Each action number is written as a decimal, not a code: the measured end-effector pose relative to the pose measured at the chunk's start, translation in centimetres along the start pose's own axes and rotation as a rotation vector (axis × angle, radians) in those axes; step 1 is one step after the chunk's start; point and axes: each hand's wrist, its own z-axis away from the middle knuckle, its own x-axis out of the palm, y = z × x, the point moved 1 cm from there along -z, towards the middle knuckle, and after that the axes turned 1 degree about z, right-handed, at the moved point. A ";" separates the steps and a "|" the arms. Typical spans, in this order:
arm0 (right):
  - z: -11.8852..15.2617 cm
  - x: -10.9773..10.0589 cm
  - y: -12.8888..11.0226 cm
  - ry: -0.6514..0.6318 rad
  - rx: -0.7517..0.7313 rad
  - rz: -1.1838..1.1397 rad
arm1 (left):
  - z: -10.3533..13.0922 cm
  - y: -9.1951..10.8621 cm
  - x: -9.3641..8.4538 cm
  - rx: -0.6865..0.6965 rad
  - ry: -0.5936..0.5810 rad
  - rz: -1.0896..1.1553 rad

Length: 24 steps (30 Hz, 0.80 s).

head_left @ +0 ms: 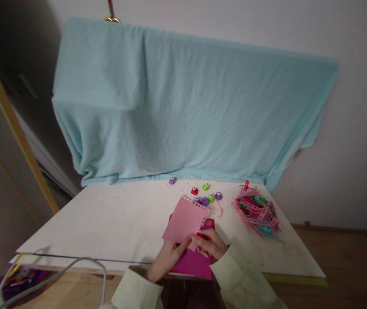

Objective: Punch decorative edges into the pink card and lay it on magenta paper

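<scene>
1. While the left hand (166, 259) sits low in the centre of the frame, its thumb presses on the lower edge of the pink paper (183, 219), pinning it.
2. That paper lies below the frame's centre, tilted, over magenta sheets (194, 266) near the front of the white tabletop (112, 223). It should prove very light, thin and bendy, easily creased. Holes run along its top and right edges; those rims would likely tear first, so the plain lower left part seems the best hold.
3. Small eyed pieces, among them a red one (194, 191) and a green one (206, 187), lie above and just beyond the paper; they look like hard, smooth plastic.
4. Right of centre, the right hand (212, 243) is near the left one, its fingers curled around a small red object (202, 235), mostly hidden, at the paper's lower right.
5. Farther right, a tangled heap of punched strips (257, 212) looks flimsy and prone to snagging.
</scene>
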 end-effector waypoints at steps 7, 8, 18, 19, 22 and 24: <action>-0.1 -0.1 0.0 -0.011 -0.043 -0.055 | 0.1 1.2 -0.1 0.024 -0.085 0.082; -0.1 -0.1 0.0 -0.010 -0.046 -0.069 | 0.0 1.3 -0.1 0.040 -0.109 0.083; -0.4 -0.2 1.0 -0.006 -0.038 -0.071 | -0.5 0.1 0.3 0.135 -0.117 0.030; -0.5 -0.1 1.2 -0.009 -0.039 -0.068 | -0.5 -0.1 0.4 0.147 -0.106 0.022; -0.6 -0.1 1.4 -0.010 -0.049 -0.081 | -0.5 -0.8 0.5 0.165 -0.077 0.012; -0.6 0.0 1.2 -0.005 -0.064 -0.097 | -0.5 -1.0 0.6 0.161 -0.074 0.017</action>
